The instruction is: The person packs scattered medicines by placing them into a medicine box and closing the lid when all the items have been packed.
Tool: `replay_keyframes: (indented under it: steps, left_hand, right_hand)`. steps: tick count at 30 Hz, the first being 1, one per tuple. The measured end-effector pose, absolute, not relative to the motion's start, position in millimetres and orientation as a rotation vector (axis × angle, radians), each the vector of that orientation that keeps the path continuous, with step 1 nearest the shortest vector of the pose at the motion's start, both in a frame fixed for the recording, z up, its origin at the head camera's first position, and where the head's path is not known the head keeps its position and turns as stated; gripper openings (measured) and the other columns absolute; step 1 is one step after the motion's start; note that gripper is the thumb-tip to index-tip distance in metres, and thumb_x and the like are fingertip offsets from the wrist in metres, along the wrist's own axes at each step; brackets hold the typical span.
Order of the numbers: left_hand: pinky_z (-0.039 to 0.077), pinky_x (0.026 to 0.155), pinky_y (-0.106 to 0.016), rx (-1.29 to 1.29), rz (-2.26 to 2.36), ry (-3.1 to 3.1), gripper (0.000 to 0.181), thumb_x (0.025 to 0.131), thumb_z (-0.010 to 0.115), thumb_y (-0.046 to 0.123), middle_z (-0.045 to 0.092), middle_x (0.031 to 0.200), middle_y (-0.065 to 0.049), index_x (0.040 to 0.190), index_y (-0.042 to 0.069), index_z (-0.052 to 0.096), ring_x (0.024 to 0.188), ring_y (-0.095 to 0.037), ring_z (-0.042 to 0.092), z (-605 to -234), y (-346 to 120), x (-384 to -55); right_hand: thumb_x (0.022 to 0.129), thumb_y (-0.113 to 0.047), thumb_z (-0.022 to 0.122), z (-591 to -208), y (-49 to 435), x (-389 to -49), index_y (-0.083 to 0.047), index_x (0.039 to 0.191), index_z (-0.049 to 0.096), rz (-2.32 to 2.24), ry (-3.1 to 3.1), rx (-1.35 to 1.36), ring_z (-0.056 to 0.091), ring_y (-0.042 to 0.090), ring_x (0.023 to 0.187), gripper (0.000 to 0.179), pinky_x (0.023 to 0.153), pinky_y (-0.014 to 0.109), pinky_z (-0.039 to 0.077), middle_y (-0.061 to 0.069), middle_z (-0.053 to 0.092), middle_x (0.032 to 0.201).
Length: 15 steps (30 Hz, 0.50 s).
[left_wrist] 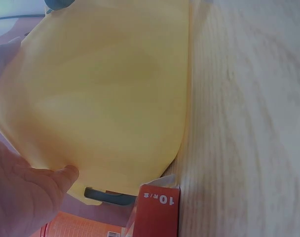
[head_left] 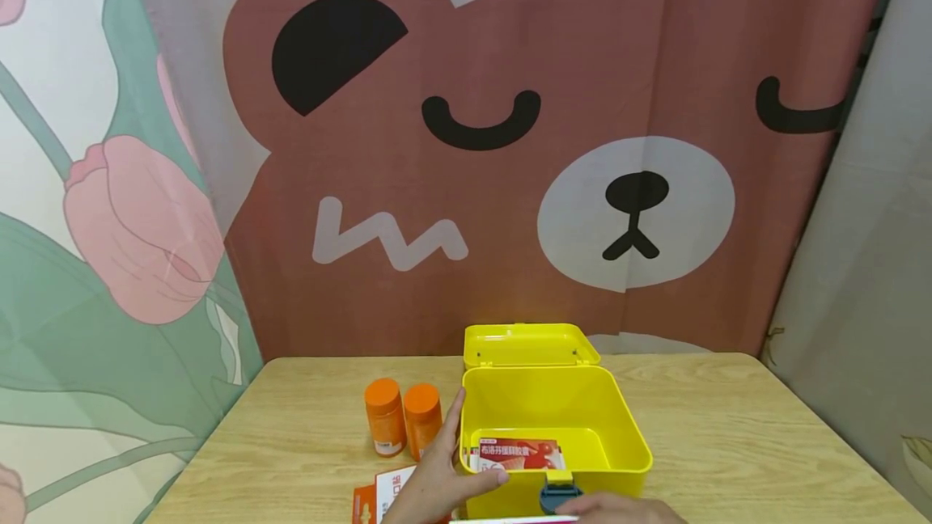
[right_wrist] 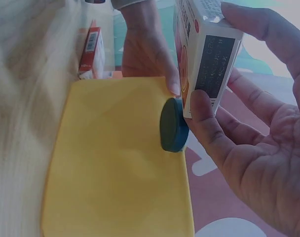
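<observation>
A yellow lidded box stands with its lid tipped back. My left hand rests at its front left corner, index finger straight along the left side and thumb over the front rim. In front of the box, my right hand pinches a white medicine box with dark print on its end. The head view cuts off most of this hand and its medicine box at the lower edge. Inside the yellow box lies a red-and-white medicine box. A dark blue latch hangs at the front.
Two orange bottles with orange caps stand left of the yellow box. Nearer, partly behind my left hand, are orange-and-white packages; the left wrist view shows a red carton there. A bear-print curtain hangs behind the wooden table.
</observation>
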<state>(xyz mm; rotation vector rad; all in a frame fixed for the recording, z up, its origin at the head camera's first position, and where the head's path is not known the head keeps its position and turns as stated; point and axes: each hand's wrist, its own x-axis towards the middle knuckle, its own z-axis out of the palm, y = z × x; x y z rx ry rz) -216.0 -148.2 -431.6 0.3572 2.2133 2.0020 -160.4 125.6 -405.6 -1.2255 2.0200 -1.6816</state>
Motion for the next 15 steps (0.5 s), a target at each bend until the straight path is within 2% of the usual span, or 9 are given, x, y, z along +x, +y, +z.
replay_keyframes:
  steps: [2,7,10,15]
  left_hand:
    - [0.047,0.096,-0.045,0.348,1.999,2.219,0.11,0.08,0.082,0.026,0.048,0.138,-0.011,0.157,0.025,0.003,0.11,-0.026,0.057,-431.7,-147.7,-216.4]
    - [0.045,0.098,-0.048,0.344,1.99,2.239,0.11,0.08,0.082,0.026,0.048,0.139,-0.009,0.157,0.024,0.003,0.111,-0.026,0.056,-432.3,-147.9,-217.7]
    - [0.044,0.098,-0.049,0.365,1.997,2.232,0.11,0.08,0.081,0.025,0.048,0.139,-0.009,0.157,0.024,0.003,0.112,-0.027,0.056,-433.1,-148.7,-218.1]
    - [0.042,0.099,-0.053,0.401,1.989,2.258,0.11,0.081,0.081,0.026,0.044,0.143,-0.012,0.157,0.025,0.002,0.116,-0.03,0.054,-434.7,-149.7,-218.1]
  right_hand:
    - [0.092,-0.018,0.067,-409.5,136.4,-169.8,-0.017,0.122,0.067,-1.456,2.161,-1.277,0.064,0.013,0.097,0.031,0.081,0.023,0.054,-0.002,0.063,0.123]
    - [0.092,-0.014,0.067,-390.8,135.9,-166.6,-0.017,0.124,0.065,-1.385,2.161,-1.424,0.061,0.013,0.106,0.032,0.084,0.021,0.052,-0.001,0.061,0.127]
    - [0.094,-0.01,0.063,-384.4,139.3,-168.9,-0.015,0.124,0.064,-1.409,2.034,-1.333,0.059,0.015,0.108,0.03,0.087,0.023,0.05,0.001,0.058,0.13]
    - [0.093,-0.015,0.066,-370.1,143.4,-174.4,-0.017,0.119,0.068,-1.4,2.051,-1.027,0.057,0.018,0.103,0.026,0.085,0.024,0.051,0.004,0.055,0.13]
